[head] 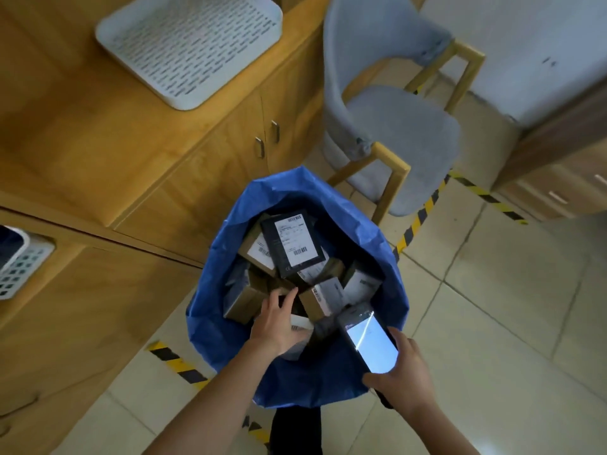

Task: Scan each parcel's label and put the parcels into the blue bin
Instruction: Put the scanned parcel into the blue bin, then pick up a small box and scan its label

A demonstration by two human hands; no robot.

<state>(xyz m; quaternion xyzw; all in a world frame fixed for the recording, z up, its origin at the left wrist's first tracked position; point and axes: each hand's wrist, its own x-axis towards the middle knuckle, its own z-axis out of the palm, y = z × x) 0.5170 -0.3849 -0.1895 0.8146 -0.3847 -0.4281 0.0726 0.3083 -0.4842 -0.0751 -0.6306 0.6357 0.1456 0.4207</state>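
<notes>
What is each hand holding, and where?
The right hand grips a phone-like scanner by its lower end. The left hand reaches among the parcels in the blue bin; any hold is unclear.

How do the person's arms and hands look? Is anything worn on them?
Both forearms are bare as far as the picture shows: no sleeves, no gloves. The left hand and the right hand carry no visible ring, watch or bracelet.
</notes>
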